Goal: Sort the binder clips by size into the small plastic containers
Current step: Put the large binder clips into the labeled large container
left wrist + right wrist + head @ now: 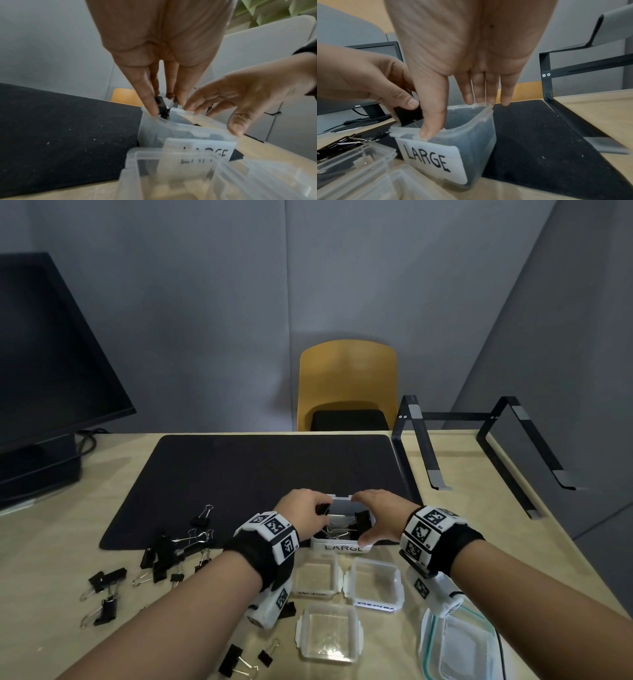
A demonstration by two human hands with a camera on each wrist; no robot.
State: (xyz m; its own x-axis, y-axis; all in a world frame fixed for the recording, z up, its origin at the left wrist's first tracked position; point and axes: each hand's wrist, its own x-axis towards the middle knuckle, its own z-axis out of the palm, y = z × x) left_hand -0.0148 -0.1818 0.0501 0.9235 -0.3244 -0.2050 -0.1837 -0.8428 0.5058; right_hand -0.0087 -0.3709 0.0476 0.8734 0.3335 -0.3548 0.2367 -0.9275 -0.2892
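The clear container labelled LARGE [342, 548] stands at the black mat's near edge with several big black binder clips [339, 530] inside. My left hand [320, 510] pinches a large black binder clip [322, 509] just over the container's left rim; the left wrist view shows this clip [161, 106] between thumb and fingers. My right hand [368, 517] spans the container, thumb on the near right rim and fingertips on the far rim. In the right wrist view the thumb [428, 129] presses the LARGE container [471, 135] beside the held clip [407, 115].
Three small clear containers [315, 577] [375, 582] [329, 631] sit in front of LARGE, and a teal-rimmed one [459, 648] at the right. Loose clips [171, 549] lie left and near the front edge [246, 659]. A monitor [51, 364] stands far left, a laptop stand [479, 446] right.
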